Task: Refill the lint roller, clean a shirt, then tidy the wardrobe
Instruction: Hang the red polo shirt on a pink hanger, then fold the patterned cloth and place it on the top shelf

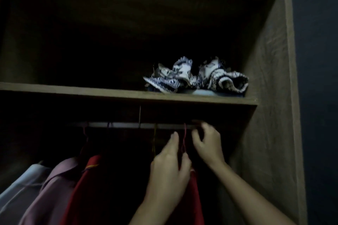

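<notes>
Wardrobe (pixel 270 78), dim. One rail (pixel 124 125) mid-frame under one shelf (pixel 91 90). Four garments hang: pale (pixel 22 188), mauve (pixel 54 184) and red shirt (pixel 86 188) lower left, second red one (pixel 193 197) lower centre under the hands. Left hand (pixel 170 168) pinches the red hanger (pixel 184 133) neck, index finger pointing up. Right hand (pixel 206 142) fingers curled at the rail; can't tell if they grip it. One patterned cloth (pixel 197 76) bundled on the shelf, right.

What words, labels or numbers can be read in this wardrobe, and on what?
None readable.
The patterned cloth on the shelf shows only a blue-and-white print, no letters.
The hanging shirts and the red hanger in the left hand are too dim to show any label.
</notes>
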The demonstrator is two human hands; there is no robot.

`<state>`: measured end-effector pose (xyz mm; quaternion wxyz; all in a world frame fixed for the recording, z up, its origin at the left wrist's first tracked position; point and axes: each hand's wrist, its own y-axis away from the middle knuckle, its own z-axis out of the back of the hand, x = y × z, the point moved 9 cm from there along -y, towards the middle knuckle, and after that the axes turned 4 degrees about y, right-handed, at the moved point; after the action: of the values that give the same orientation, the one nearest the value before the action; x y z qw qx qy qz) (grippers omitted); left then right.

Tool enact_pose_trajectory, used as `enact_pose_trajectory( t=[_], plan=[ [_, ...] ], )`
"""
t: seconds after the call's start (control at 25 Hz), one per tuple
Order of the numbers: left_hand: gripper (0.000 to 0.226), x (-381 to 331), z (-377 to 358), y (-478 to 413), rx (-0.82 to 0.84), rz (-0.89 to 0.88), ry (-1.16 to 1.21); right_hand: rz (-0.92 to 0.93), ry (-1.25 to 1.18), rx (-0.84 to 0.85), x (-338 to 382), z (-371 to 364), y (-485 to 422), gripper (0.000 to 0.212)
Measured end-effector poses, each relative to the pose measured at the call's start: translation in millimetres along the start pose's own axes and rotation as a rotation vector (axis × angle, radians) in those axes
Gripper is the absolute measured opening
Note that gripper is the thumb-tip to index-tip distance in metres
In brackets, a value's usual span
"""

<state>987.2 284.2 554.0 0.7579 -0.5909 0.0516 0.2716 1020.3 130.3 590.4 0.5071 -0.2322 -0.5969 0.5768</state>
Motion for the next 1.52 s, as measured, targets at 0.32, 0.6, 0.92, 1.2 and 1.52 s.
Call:
enact_pose_trajectory(
  t=[0.32, 0.6, 0.92, 1.2, 1.52],
  plan=[
    [0.062, -15, 82, -99, -0.242, -0.339, -0.653, 0.158, 0.27, 0.125, 115, 59, -105, 0.063],
    [0.087, -4, 77, -101, -0.13, -0.268, -0.64, 0.224, 0.654, 0.34, 131, 14, -123, 0.042],
    [0.119, -85, 99, -140, -0.072, -0.175, -0.027, 0.248, -0.146, 0.179, 193, 133, -130, 0.016],
    [0.063, -190, 150, -103, -0.32, -0.239, 0.662, 0.169, -0.246, 0.233, 189, 219, -67, 0.094],
    [0.053, -192, 134, -34, -0.181, 0.014, 0.797, -0.404, -0.578, 0.77, 106, 179, 165, 0.079]
  ],
)
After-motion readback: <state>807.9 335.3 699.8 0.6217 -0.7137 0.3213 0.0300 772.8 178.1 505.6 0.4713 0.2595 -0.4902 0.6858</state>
